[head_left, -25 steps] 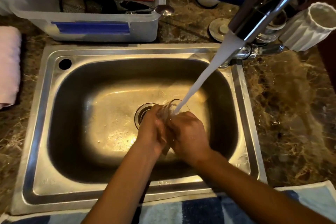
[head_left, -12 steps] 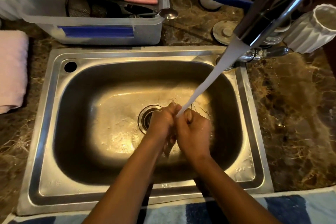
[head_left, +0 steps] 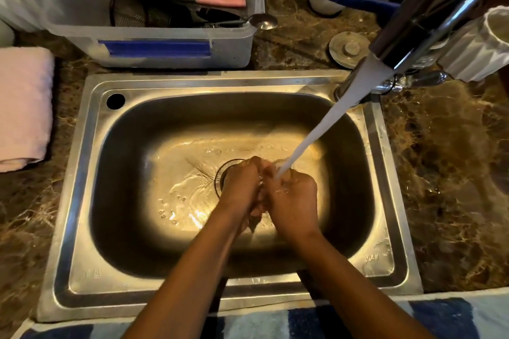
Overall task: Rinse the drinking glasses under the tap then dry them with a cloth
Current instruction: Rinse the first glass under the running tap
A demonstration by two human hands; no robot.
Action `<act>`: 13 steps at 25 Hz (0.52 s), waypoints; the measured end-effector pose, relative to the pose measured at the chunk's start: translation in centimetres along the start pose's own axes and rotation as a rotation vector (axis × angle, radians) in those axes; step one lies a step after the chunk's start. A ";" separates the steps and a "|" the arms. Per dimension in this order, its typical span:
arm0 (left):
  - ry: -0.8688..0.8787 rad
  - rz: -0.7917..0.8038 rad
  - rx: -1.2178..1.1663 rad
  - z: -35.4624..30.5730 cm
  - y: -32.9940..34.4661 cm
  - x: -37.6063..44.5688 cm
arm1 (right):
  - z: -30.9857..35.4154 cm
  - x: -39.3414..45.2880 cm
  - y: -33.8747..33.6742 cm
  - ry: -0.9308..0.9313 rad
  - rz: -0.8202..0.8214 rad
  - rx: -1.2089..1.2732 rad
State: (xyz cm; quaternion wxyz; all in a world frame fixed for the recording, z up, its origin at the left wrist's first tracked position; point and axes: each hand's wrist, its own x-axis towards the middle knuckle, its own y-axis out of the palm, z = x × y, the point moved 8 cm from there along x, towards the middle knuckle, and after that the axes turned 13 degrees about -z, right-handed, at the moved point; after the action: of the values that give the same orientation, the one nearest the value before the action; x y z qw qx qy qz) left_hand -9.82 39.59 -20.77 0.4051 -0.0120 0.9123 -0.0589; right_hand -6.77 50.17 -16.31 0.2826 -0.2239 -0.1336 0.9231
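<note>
Steel sink [head_left: 82,173], tap [head_left: 429,8] running. Left hand [head_left: 242,187] and right hand [head_left: 292,195] clasp the glass [head_left: 260,195], now closed in tighter, hiding it; stream lands between them. Rinse ongoing.

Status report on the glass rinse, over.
Left hand and right hand curled around the glass, mostly hidden. Water stream lands between them, over the sink. No obstruction seen.

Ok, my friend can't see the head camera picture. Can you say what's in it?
Two hands, left hand and right hand, hold a glass under the tap's running water, over a steel sink. A pink cloth lies to the left, and a tub of utensils sits behind the sink.
</note>
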 end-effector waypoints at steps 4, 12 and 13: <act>0.455 -0.280 0.094 -2.1 -0.7 -1.7 | -1.5 1.0 -0.1 0.332 -0.067 0.073; 0.033 0.000 -0.102 -0.1 -1.2 -0.1 | 1.3 0.0 1.1 -0.178 0.107 -0.124; 0.275 -0.127 -0.023 -1.2 -1.9 -0.5 | 0.3 0.6 1.0 0.054 0.062 0.005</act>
State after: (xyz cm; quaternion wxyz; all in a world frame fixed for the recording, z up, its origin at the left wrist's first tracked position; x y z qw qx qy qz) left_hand -10.41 37.80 -19.41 0.2715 -0.0662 0.9572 -0.0752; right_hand -7.85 49.65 -16.64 0.2580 -0.2521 -0.1165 0.9253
